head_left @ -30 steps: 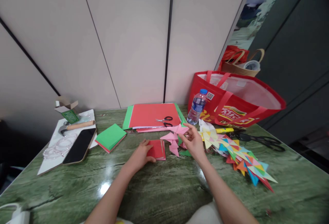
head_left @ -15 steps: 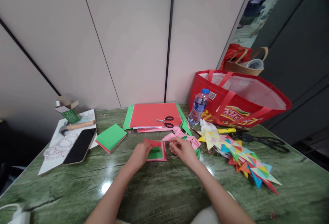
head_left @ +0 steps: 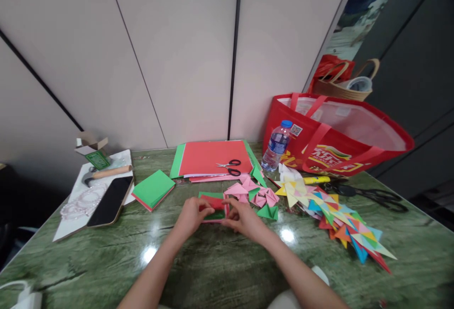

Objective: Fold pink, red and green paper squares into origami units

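A piece of red paper [head_left: 212, 202] is raised, its lower edge bent, over a small stack of green and pink paper squares [head_left: 205, 194]. My left hand [head_left: 192, 215] pinches the red paper at its left side, thumb over the near edge. At the right side, my right hand [head_left: 244, 220] has its fingertips bent around the paper's edge, with the thumb low by the stack. The fingers partly cover the paper and the stack. Folded pink paper pieces [head_left: 238, 189] and a folded green piece [head_left: 268, 212] lie just beyond and right of my right hand.
Scissors [head_left: 230, 164] lie on red sheets [head_left: 202, 155] at the back. Left are a green paper stack [head_left: 154, 188], phone [head_left: 110, 201] and hammer [head_left: 110, 172]. Right stand a water bottle [head_left: 276, 147] and red bag [head_left: 312, 143], with colourful folded paper [head_left: 340, 214] and black scissors [head_left: 372, 193] nearby.
My right hand has moved left and down from the pink folded pieces to the red paper's right side. The red paper now lies wider between both hands; the green folded piece is uncovered.
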Available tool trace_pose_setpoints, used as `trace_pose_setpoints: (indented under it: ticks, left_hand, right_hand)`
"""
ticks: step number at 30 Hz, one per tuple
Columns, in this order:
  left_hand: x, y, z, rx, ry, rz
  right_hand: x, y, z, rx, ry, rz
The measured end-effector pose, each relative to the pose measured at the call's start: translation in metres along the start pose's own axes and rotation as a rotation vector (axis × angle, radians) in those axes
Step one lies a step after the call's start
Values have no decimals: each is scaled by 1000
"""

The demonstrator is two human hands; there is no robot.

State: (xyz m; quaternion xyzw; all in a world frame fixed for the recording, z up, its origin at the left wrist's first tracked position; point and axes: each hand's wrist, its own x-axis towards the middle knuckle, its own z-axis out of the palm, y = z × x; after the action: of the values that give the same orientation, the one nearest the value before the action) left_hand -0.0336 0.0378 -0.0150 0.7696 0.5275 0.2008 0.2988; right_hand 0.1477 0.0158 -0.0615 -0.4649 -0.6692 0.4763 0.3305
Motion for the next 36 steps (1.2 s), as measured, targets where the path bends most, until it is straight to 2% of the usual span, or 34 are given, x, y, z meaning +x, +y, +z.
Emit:
trace_pose_setpoints:
  ticks: [3,6,8,11,18,20,23,25,29,32,36]
  left_hand:
    - [-10,20,-6,75,88,53]
    - [-22,36,-9,144,111,165]
    - [-27,42,-8,141,106,273]
    - [-30,46,-9,61,111,328]
    - [-27,47,-14,-275,206,200]
    - [-23,44,-14,-432,167,158]
    - [-18,39,-11,-716,48,117]
    - [-16,38,-10,-840,20,53]
    - [-14,37,-7,-886,129,-104]
    - [-13,35,-4,-858,216,-137]
    - [-13,35,-1,-811,246,-151]
  right_hand:
    - [1,-6,0,278,-53,50]
    - [1,-15,0,483,-92,-1]
    - [1,-22,-1,481,-62,-91]
    - [-2,-30,-4,369,75,-174]
    - [-7,-34,-10,290,255,-150]
    - [-7,-35,-11,303,277,-138]
    - [-7,-36,-9,269,319,-115]
    - [-7,-36,-6,223,333,-122]
    - [-5,-35,1,250,369,-180]
    - [-4,-36,3,394,405,-203]
    - [-4,-37,2,480,367,-170]
